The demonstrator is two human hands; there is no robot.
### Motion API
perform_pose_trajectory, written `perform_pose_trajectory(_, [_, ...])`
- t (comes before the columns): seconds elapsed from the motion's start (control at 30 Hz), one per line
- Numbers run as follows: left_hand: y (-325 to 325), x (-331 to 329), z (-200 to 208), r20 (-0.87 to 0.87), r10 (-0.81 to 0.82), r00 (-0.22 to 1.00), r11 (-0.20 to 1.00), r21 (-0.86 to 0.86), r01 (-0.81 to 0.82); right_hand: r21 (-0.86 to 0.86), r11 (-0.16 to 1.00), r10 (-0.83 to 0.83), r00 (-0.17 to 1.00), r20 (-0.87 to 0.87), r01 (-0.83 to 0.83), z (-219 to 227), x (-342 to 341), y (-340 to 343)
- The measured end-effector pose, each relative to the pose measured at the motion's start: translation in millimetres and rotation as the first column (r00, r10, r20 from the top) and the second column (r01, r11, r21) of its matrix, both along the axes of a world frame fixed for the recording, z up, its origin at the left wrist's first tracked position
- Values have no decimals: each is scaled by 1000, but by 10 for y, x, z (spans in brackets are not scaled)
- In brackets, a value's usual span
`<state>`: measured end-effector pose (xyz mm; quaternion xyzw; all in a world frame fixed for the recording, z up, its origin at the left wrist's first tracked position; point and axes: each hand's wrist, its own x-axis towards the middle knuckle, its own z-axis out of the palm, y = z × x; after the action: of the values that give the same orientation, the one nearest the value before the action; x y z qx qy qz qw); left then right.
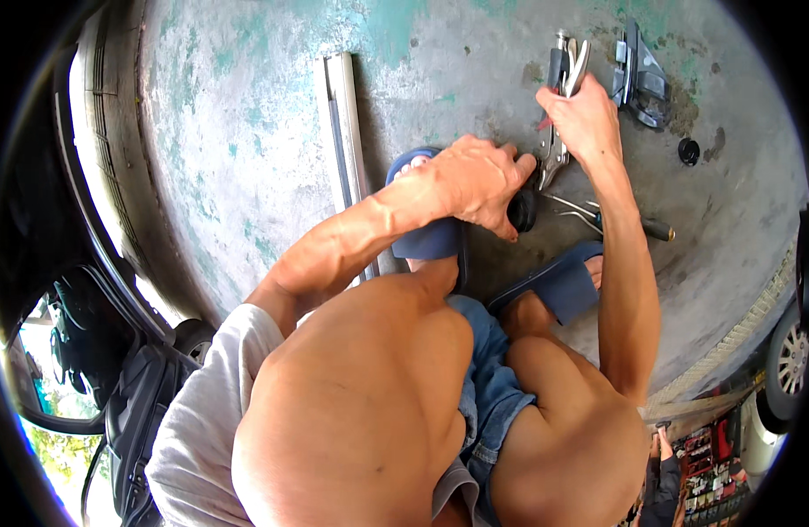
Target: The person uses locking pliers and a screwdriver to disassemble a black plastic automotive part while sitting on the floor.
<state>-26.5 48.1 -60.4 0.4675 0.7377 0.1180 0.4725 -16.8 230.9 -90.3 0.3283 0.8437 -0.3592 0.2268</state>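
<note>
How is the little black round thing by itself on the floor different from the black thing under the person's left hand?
The small black cap lies alone, untouched, far right. The black round part is bigger and sits partly covered by the left hand, which presses on it. Both are black, round, and on the concrete floor.

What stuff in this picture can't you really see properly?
Head view only:
- The small black part: mostly covered by the left hand, so its shape is unclear.
- The pliers: middle hidden by the right hand.
- The dark metal tool: too small for details.
- The car interior: warped at the dark left rim.
</note>
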Motion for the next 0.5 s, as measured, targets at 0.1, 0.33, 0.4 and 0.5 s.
perform_pose_trajectory(0.1, [-72, 3, 3, -39, 4, 999, 994, 109, 0, -100, 990, -103, 994, -34, 99, 252, -23, -76])
perform_pose_trajectory(0.33, [-41, -172, 49, -75, 116, 990, 986, 128, -106, -148, 978, -179, 958, -223, 148, 694, -11, -5])
perform_pose_trajectory(0.4, [-21, -230, 25, -68, 93, 993, 993, 74, -88, -134, 984, -155, 944, -292, 120, 785, 35, -29])
perform_pose_trajectory(0.5, [-8, -218, -19, -133, 113, 985, 988, 119, -98, -138, 982, -170, 909, -381, 126, 877, 173, -57])
